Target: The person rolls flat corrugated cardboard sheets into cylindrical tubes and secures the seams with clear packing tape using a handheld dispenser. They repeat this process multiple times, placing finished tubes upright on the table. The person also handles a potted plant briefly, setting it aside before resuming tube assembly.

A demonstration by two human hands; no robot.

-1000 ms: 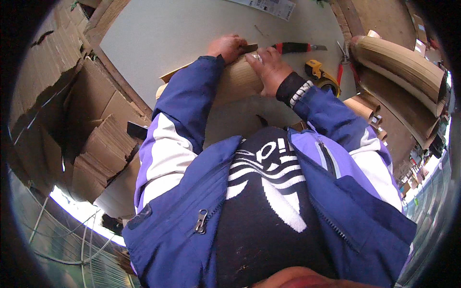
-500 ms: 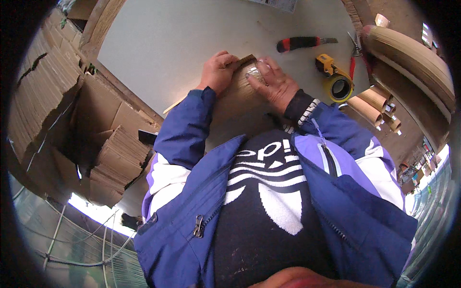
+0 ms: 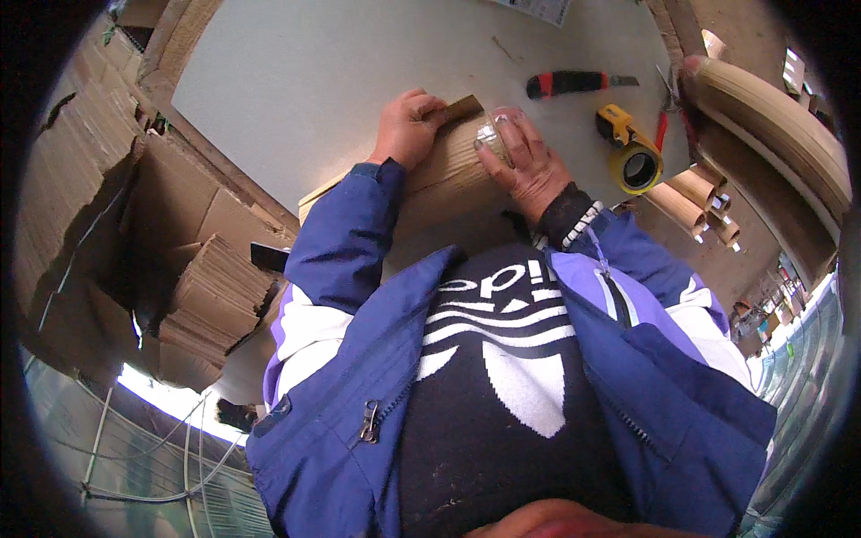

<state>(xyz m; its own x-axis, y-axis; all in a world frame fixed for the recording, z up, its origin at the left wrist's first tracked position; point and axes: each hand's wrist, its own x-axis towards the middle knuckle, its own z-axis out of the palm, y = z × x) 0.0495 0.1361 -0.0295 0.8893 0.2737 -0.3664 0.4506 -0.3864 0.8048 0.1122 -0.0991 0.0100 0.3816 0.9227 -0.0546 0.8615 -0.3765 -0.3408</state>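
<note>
Bent or rolled brown corrugated cardboard (image 3: 448, 160) lies on the table in front of me. My left hand (image 3: 408, 130) is closed on its far edge, fingers curled beside a raised strip of cardboard. At the right end, clear shiny tape (image 3: 488, 136) lies over the cardboard. My right hand (image 3: 527, 161) curves round that end, its thumb and fingers on either side of the tape. The near underside of the cardboard is in shadow, partly behind my left sleeve.
Right of my hands lie a red-and-black utility knife (image 3: 578, 84), a yellow tape dispenser (image 3: 628, 148) and red-handled scissors (image 3: 665, 117). Cardboard stacks (image 3: 215, 291) stand on the left. Brown cardboard rolls (image 3: 686, 202) lie beyond the right table edge. Printed paper (image 3: 543, 9) lies at the far edge.
My right hand has shifted slightly right and nearer to me, showing more of the tape and the raised cardboard strip. My left hand stays almost in place. The whole view has shifted a little.
</note>
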